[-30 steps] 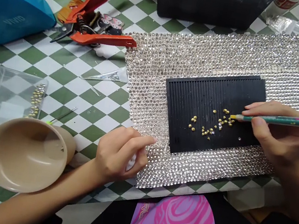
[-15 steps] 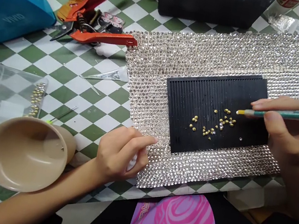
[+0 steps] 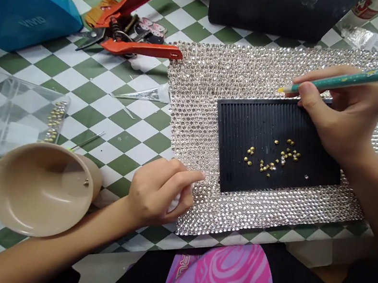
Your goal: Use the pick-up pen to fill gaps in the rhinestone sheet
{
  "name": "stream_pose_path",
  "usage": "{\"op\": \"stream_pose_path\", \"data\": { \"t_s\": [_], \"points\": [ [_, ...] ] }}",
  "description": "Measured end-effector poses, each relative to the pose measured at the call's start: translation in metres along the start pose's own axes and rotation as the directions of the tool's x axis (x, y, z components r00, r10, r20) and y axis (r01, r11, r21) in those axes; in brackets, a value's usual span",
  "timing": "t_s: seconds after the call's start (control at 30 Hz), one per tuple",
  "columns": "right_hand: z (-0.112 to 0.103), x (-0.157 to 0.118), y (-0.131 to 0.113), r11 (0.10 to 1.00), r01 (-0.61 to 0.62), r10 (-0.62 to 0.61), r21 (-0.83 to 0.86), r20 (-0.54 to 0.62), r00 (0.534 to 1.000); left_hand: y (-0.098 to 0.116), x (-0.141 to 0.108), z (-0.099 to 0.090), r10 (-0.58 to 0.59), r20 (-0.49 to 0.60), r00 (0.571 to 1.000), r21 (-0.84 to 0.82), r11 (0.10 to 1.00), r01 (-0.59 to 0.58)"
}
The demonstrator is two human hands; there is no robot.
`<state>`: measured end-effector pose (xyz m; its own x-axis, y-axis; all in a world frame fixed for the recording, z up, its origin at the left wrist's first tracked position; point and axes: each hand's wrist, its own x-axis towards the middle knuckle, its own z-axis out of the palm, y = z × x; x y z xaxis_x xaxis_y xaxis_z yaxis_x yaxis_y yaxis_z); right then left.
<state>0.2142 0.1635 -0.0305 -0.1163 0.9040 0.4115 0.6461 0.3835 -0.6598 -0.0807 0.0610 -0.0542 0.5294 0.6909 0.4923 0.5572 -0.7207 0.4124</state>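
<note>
My right hand [image 3: 347, 113] grips a green pencil [image 3: 361, 77] with a yellow tip, above the far edge of a ridged black tray [image 3: 261, 125]. The tip is over a sheet of silver rhinestones [image 3: 194, 113], on which the tray lies. Several loose gold-backed rhinestones [image 3: 268, 166] are scattered on the tray, and a single clear one lies towards its near right side. My left hand [image 3: 162, 190] rests at the sheet's near left corner, its index finger extended and the others curled around a small white object [image 3: 173, 203], mostly hidden.
A beige cup [image 3: 31, 226] stands tilted-looking beside my left forearm. Behind it are a clear plastic box [image 3: 23, 107] with rhinestones, orange-handled pruning shears [image 3: 142, 49] and a blue tape dispenser [image 3: 25, 10]. A black container [image 3: 270, 9] stands at the back.
My right hand has moved left and away from me with the pencil, from above the loose rhinestones to the tray's far edge. My left hand keeps its pose; the view has shifted slightly.
</note>
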Motion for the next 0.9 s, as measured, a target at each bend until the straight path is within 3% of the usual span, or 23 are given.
{"op": "stream_pose_path", "data": {
  "t_s": [0.27, 0.53, 0.73, 0.9],
  "points": [
    [0.0, -0.003, 0.0, 0.999, 0.002, -0.001, -0.052, 0.018, 1.0, -0.001, 0.0, -0.001, 0.004, 0.006, 1.0, -0.002, 1.0, -0.004],
    [-0.007, -0.005, -0.001, 0.999, 0.041, -0.041, -0.018, -0.051, 0.998, 0.0, 0.0, 0.001, 0.015, 0.007, 1.0, 0.014, 1.0, -0.015],
    [-0.036, -0.039, -0.014, 1.0, 0.005, -0.007, -0.019, -0.081, 0.997, -0.001, 0.001, -0.001, 0.008, 0.022, 1.0, 0.002, 1.0, -0.008],
    [-0.043, -0.068, -0.02, 1.0, -0.02, 0.019, -0.012, -0.056, 0.998, -0.001, 0.001, 0.0, 0.02, 0.012, 1.0, 0.01, 1.0, -0.02]
  ]
}}
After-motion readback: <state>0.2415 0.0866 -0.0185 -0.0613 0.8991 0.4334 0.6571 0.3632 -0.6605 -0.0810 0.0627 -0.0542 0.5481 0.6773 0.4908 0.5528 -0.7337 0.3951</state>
